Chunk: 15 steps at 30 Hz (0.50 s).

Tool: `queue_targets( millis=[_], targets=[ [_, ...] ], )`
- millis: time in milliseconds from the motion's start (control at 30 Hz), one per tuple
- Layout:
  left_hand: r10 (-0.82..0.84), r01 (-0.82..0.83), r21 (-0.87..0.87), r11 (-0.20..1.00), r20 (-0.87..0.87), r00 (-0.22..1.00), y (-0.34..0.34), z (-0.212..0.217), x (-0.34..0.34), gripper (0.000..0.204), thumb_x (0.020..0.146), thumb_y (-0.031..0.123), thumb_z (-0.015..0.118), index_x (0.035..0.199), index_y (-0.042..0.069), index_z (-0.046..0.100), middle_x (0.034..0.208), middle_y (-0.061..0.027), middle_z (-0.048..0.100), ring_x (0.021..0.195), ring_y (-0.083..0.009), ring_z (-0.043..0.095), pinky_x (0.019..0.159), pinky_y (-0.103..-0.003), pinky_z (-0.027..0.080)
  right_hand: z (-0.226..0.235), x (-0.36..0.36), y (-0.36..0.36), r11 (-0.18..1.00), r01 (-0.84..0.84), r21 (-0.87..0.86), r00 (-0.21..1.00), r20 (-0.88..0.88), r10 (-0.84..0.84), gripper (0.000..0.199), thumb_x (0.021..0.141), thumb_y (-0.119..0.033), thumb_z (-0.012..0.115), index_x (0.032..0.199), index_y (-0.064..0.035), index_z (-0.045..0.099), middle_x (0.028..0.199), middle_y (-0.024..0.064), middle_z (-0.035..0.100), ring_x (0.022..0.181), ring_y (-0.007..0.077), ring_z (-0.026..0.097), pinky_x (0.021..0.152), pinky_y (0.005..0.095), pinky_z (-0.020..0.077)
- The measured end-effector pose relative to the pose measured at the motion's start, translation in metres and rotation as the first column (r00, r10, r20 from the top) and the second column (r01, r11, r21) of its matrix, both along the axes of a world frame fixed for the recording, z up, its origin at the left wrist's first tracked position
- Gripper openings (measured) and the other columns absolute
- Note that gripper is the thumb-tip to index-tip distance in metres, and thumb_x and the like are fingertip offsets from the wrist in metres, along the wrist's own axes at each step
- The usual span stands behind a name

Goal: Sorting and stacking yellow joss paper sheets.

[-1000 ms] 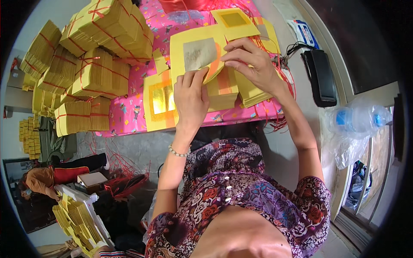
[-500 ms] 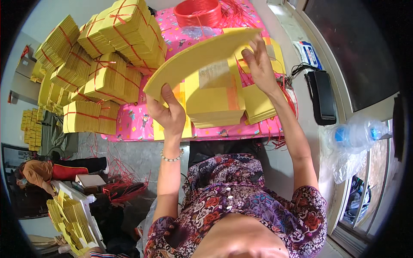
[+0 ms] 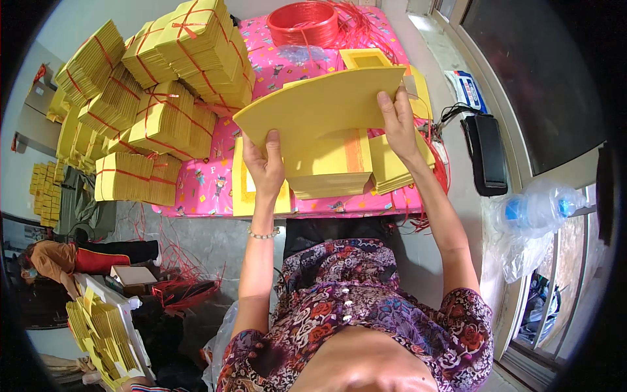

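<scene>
A thin stack of yellow paper sheets (image 3: 320,104) is held up above the pink patterned table cover (image 3: 202,186), its edges bowed slightly. My left hand (image 3: 264,163) grips its near left corner, thumb on top. With the thumb also on top, my right hand (image 3: 400,130) holds the right end. Under it stands a taller yellow paper pile (image 3: 326,179) with an orange band printed near its right side. A lower yellow pile (image 3: 405,163) lies to the right of that one, and a yellow sheet with a framed pattern (image 3: 266,201) lies to the left.
Yellow bundles tied with red strapping (image 3: 170,121) are heaped at the left. A red strap coil (image 3: 302,26) sits at the back. A black case (image 3: 486,153) and plastic-wrapped bottles (image 3: 539,206) are at the right. A person (image 3: 59,261) bends over more yellow paper at far left.
The held stack has come down and nearer, its right end lowered and its bend flattened. My right hand now grips that end with the thumb on top.
</scene>
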<state>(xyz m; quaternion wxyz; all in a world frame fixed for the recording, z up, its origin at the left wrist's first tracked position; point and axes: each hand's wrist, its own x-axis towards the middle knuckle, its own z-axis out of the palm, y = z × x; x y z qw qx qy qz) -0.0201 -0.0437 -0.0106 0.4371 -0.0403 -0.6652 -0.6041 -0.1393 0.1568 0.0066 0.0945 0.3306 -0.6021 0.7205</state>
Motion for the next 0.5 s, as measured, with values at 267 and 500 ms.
queue_targets(
  millis=[267,500],
  targets=[
    [-0.383,0.349,0.256,0.901,0.094,0.919,0.007,0.021,0.002,0.038,0.092,0.010,0.058,0.126,0.000,0.046,0.111,-0.0062,0.060,0.102,-0.0129,0.056,0.088,-0.026,0.043,0.015,0.011,0.008,0.998,-0.059,0.015,0.991,0.119,0.057,0.031,0.101,-0.023,0.040,0.120,0.0006,0.043,0.104,0.0048,0.051,0.096,0.0098,0.045,0.085,0.0241,0.0376],
    [-0.757,0.636,0.456,0.622,0.146,0.636,0.047,0.032,-0.015,0.042,0.092,0.014,0.056,0.130,0.000,0.045,0.121,-0.0070,0.057,0.110,-0.0142,0.053,0.096,-0.030,0.039,-0.012,0.036,-0.001,0.947,-0.300,0.113,0.919,0.302,0.255,0.047,0.096,-0.023,0.047,0.136,-0.0024,0.036,0.129,0.0100,0.049,0.119,0.0162,0.047,0.100,0.0314,0.0383]
  ],
)
